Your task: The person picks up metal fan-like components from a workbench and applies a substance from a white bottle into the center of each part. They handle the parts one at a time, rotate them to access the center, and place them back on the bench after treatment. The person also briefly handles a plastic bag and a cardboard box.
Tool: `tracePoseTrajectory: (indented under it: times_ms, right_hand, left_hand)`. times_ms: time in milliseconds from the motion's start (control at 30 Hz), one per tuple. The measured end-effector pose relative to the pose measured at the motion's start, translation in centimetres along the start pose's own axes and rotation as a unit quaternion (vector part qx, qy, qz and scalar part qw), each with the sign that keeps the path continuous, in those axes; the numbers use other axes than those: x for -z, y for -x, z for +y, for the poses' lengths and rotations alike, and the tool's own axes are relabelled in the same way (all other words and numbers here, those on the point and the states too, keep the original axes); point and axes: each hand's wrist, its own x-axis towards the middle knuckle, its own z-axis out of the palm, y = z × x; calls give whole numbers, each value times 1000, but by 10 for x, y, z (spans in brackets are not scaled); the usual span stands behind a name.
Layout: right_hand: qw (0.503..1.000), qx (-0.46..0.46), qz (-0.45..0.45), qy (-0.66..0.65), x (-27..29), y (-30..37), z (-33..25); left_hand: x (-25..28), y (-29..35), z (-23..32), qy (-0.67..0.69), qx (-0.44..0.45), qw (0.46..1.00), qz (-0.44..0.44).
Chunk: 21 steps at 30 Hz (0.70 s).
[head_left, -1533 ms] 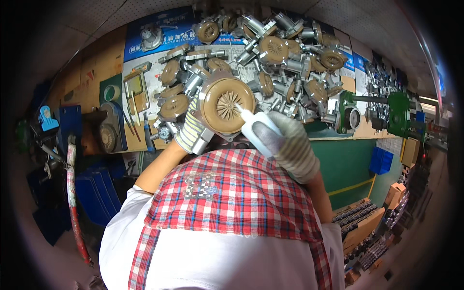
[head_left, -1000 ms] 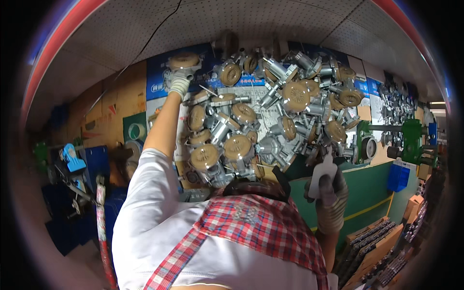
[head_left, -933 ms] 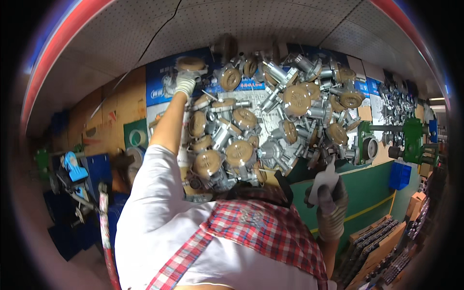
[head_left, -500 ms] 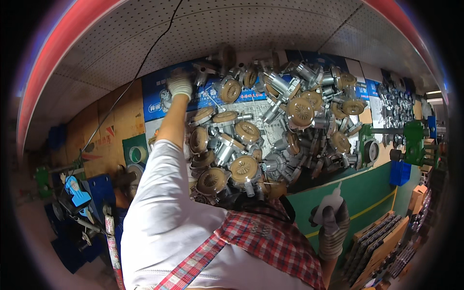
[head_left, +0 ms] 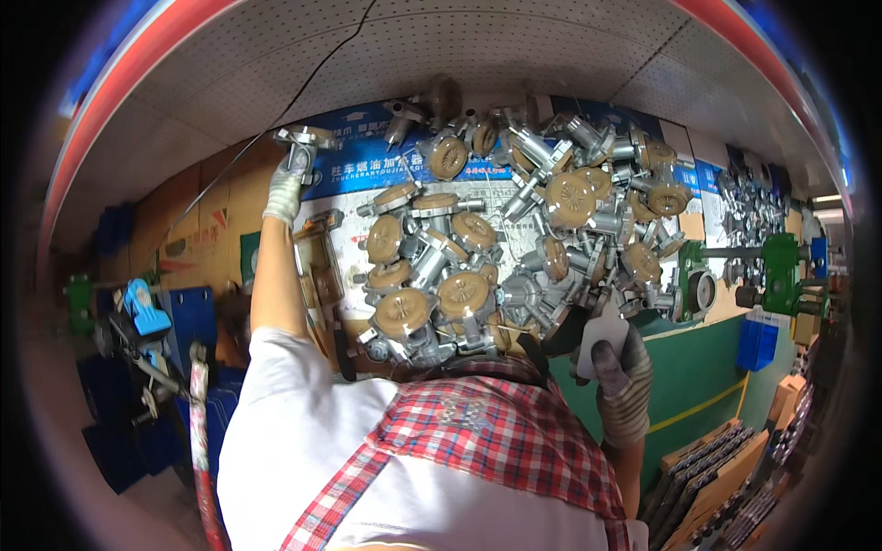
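Nearest is the red plaid apron (head_left: pixel 496 427) on the person's chest. Just beyond it, to the right, the gloved right hand (head_left: pixel 627 381) is wrapped around a white bottle (head_left: pixel 604 340), nozzle upward, near the desk's front edge. Next, brown-faced metal units (head_left: pixel 464 292) lie heaped at various tilts on the desk, many touching one another, over a white printed sheet (head_left: pixel 501 196). Farther off, at the far left, the gloved left hand (head_left: pixel 287 191) grips a metal unit (head_left: pixel 305 142) by its lower body, beside the blue printed sheet (head_left: pixel 367 163); whether the unit touches the desk, I cannot tell.
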Motion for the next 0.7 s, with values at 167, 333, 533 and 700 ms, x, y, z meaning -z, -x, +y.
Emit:
tracePoseTrajectory:
  times_ms: [167,333,533,700]
  right_hand:
    - [995,48,-86,-3,5,-4,-12]
    - [986,39,-162,19,18,9,-19]
    - [962,3,-272,30,27,18,-9]
    - [955,45,-281,84,36,20,8]
  left_hand:
    - [-52,149,36,61,-120,970,-202]
    - [-171,282,45,-92,-243,955,-140]
    - [-212,343,16,-103,-277,942,-161]
    - [-221,362,6,-215,-363,892,-160]
